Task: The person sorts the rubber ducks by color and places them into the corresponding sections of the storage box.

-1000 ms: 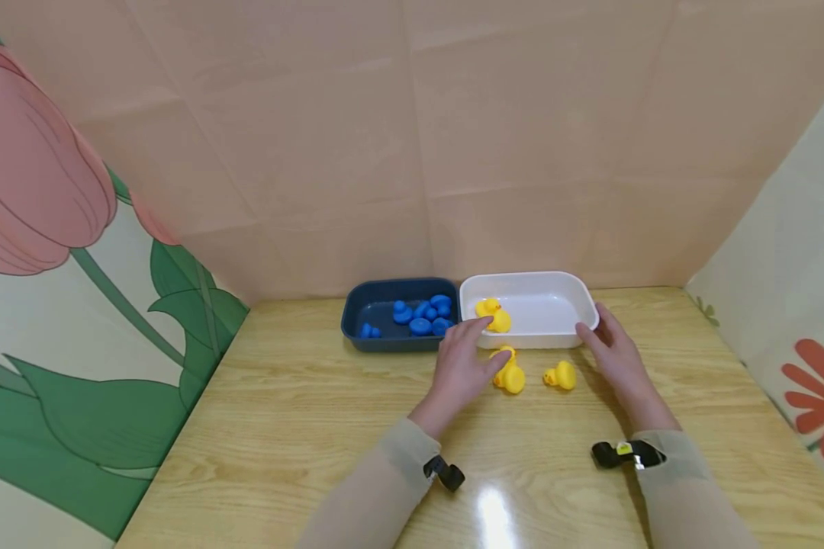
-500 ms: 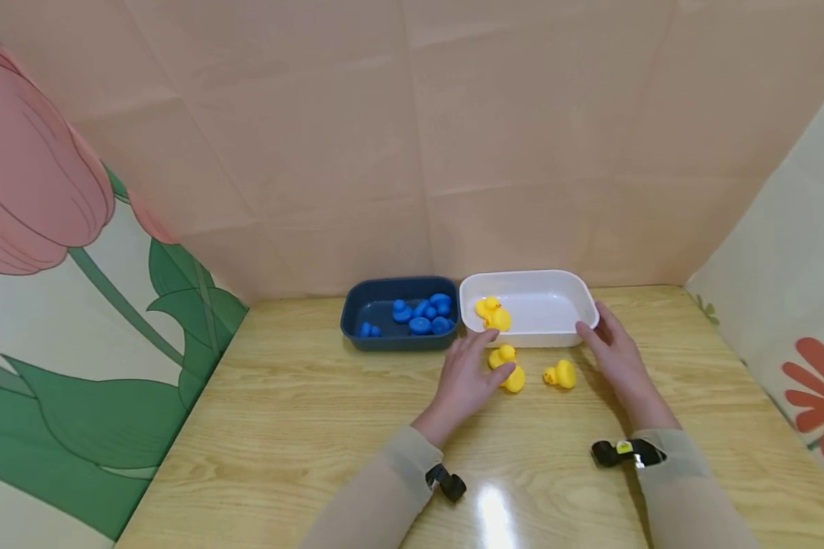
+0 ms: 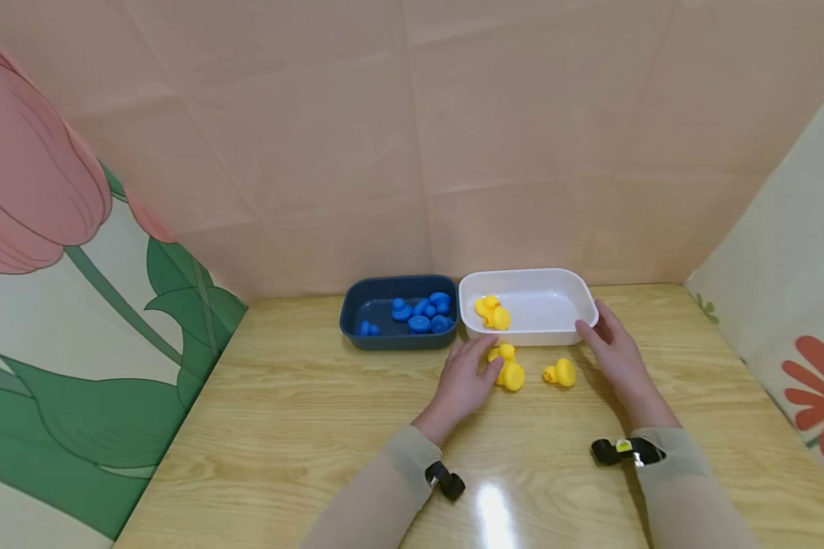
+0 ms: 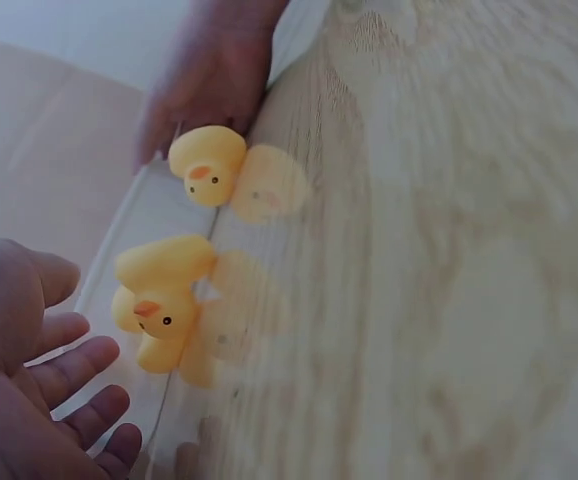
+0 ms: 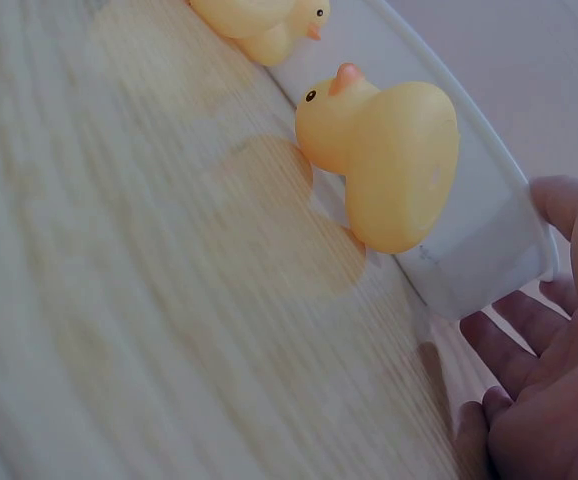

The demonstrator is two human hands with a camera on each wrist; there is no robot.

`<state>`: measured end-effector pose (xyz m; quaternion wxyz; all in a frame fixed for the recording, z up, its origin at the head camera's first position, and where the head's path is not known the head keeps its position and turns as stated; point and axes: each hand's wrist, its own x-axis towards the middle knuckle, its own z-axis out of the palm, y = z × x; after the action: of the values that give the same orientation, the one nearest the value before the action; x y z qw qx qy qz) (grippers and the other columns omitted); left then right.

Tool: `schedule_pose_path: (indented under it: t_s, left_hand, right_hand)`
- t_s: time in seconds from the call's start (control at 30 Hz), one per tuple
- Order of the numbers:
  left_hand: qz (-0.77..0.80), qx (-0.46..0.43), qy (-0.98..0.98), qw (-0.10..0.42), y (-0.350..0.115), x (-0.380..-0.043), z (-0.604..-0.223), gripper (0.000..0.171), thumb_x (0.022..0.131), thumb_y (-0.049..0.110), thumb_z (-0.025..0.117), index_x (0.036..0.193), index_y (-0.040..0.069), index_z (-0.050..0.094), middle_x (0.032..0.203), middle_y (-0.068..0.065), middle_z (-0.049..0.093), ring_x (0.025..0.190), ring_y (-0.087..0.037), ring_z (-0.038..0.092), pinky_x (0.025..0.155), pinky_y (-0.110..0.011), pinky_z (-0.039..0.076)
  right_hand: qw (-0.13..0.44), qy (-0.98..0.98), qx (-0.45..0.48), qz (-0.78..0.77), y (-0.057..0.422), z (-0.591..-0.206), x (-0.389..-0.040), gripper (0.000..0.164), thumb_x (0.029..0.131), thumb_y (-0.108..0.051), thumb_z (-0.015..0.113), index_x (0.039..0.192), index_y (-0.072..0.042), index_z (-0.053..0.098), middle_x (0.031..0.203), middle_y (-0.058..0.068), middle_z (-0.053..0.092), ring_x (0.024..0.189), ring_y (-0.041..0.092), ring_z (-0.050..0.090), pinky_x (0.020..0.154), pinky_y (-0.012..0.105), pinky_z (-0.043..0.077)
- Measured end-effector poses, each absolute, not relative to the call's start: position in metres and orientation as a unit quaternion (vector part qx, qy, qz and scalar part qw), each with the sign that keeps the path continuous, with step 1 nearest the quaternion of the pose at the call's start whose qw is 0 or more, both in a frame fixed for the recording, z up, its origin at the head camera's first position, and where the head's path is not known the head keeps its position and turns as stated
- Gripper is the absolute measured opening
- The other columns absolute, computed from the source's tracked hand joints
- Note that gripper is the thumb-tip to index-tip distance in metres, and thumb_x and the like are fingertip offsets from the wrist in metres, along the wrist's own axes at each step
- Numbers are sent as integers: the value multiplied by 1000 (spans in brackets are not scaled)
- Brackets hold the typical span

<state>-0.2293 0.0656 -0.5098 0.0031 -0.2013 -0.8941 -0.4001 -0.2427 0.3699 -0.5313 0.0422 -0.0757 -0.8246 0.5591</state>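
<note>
My left hand (image 3: 461,383) is beside two touching yellow rubber ducks (image 3: 513,376) on the table. Its fingers are spread and relaxed; in the left wrist view the fingertips point at the duck pair (image 4: 164,300) with a small gap. A third rubber duck (image 3: 559,373) lies on its side to the right, between my hands. My right hand (image 3: 616,356) holds the right end of the white tray (image 3: 532,338), thumb at the rim and fingers around the outer corner, as the right wrist view shows. More yellow ducks (image 3: 497,318) sit in the tray's left end.
A dark blue tray (image 3: 391,342) stands against the white tray's left side, with several blue toy pieces (image 3: 419,325) in it. Both trays are near the pink back wall (image 3: 316,191). Wood-grain table (image 3: 302,427) extends in front and to both sides.
My left hand has drawn back from the white tray's front edge toward me, its thumb moving left off the duck pair. The pair has shifted slightly. My right hand has stayed at the tray.
</note>
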Motion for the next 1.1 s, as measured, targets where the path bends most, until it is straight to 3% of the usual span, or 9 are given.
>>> schedule_pose_path:
  t_s: [0.17,0.67,0.97,1.1]
  left_hand:
    - [-402,-190,-895,-20,68,-230,-511,46,116,35,59,161,25,58,165,9,54,152,-22,47,127,-43,37]
    - [-380,-205,-901,-36,72,-235,-517,47,116,40,60,160,24,60,160,9,59,147,-21,52,126,-42,37]
    - [-372,-215,-902,-33,75,-233,-516,47,113,41,64,156,23,63,136,9,70,133,-15,56,119,-38,41]
    - [-369,-220,-903,-29,78,-234,-515,46,112,43,67,153,21,66,143,8,68,135,-17,56,119,-39,42]
  right_hand:
    - [41,-825,-77,559,370,-530,-243,102,106,-72,53,179,-23,1,183,17,12,165,48,16,128,70,20]
    - [40,-820,-79,565,371,-532,-246,98,109,-69,53,179,-25,1,183,16,10,166,46,15,130,67,18]
    - [44,-820,-77,565,371,-531,-246,100,107,-70,53,179,-23,1,183,16,13,166,45,17,130,67,19]
    - [40,-820,-82,565,370,-530,-245,101,107,-72,53,179,-25,1,183,14,12,166,45,16,130,67,19]
